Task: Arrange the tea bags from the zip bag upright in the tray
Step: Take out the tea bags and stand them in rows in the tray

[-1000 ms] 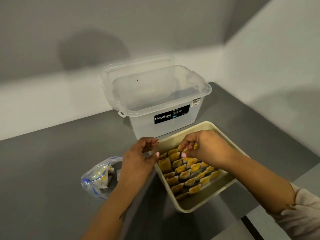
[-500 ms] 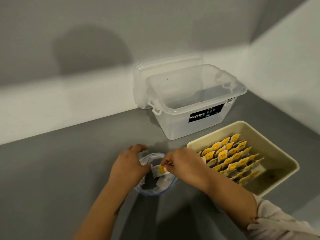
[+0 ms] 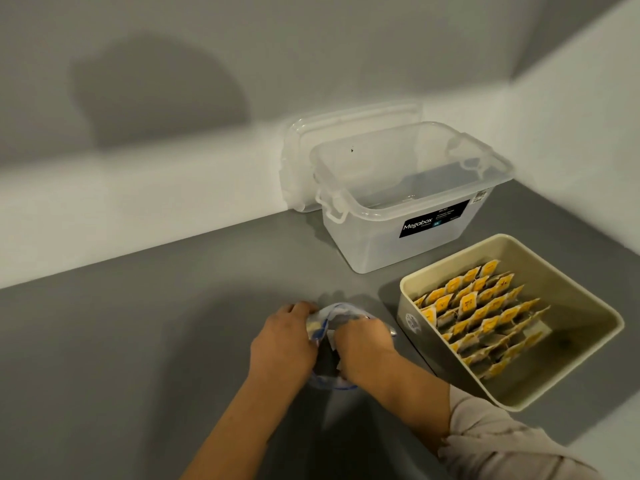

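I see my left hand [image 3: 280, 344] gripping the zip bag [image 3: 330, 315] rim on the tabletop [image 3: 156, 341]. My right hand [image 3: 363, 342] reaches inside, fingers hidden; its grasp I cannot tell. Tray [image 3: 588, 386] sits right.

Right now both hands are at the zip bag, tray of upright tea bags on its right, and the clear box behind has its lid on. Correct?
Not quite. The head view shows the box open, its lid propped behind it. The rest holds: left hand and right hand are at the zip bag, the tray of tea bags on its right.

A clear plastic storage box [image 3: 408, 216] stands open on the grey table [image 3: 138, 341], its lid [image 3: 311, 133] behind it.
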A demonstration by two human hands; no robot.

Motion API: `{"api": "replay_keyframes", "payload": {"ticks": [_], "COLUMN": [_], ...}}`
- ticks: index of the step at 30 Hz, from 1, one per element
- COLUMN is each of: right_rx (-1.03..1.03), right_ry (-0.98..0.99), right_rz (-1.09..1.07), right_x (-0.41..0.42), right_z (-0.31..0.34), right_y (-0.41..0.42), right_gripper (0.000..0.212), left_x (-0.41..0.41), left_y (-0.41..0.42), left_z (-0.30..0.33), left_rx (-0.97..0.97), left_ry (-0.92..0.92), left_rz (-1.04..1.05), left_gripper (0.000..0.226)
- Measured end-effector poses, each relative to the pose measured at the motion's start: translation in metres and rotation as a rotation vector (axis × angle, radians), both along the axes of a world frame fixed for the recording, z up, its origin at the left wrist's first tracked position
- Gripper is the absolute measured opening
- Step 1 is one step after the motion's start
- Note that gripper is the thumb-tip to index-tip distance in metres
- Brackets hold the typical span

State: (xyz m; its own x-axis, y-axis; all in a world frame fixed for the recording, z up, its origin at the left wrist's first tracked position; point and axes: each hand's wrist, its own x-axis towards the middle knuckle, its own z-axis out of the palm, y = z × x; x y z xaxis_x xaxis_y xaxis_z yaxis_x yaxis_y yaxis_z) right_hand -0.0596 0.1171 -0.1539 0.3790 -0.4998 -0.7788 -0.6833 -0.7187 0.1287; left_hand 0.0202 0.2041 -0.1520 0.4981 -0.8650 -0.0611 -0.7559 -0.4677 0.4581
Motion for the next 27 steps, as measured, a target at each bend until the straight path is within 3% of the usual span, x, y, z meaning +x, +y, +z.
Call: {"api": "replay_keyframes", "payload": {"ticks": [4,8,13,16,22,25,27], "right_rx": [0.004,0.022,-0.119,-0.211,-0.077,0.050,0.049], "right_ry": [-0.032,-0.131,-0.227,-0.449,-0.855,-1.091,-1.230], "right_rz": [-0.059,-0.132,-0.117,-0.168,-0.239,-0.439,-0.464], "right_x": [0.000,-0.003,-0.018,-0.030,-0.048,-0.051,-0.052], "right_z": [0.001,-0.003,-0.008,-0.005,0.022,0.029,0.032], "right_y": [0.000,-0.004,-0.001,0.000,-0.008,-0.014,-0.016], "right_gripper": [0.057,0.044,0.034,0.033,0.023,0.010,0.008], "left_x": [0.000,0.000,-0.001,0.000,0.007,0.008,0.007], "left_y": [-0.001,-0.002,-0.002,-0.001,-0.002,-0.003,-0.004], "left_z": [-0.001,0.001,0.004,0.004,0.008,0.016,0.026], "left_rx": [-0.010,-0.005,-0.010,0.006,-0.006,-0.144,-0.238], "left_ry": [0.003,0.009,0.011,0.020,0.078,0.147,0.214], "left_rz": [-0.001,0.000,-0.006,-0.006,-0.022,0.020,0.076], "left_gripper": [0.038,0.041,0.042,0.042,0.041,0.035,0.026]}}
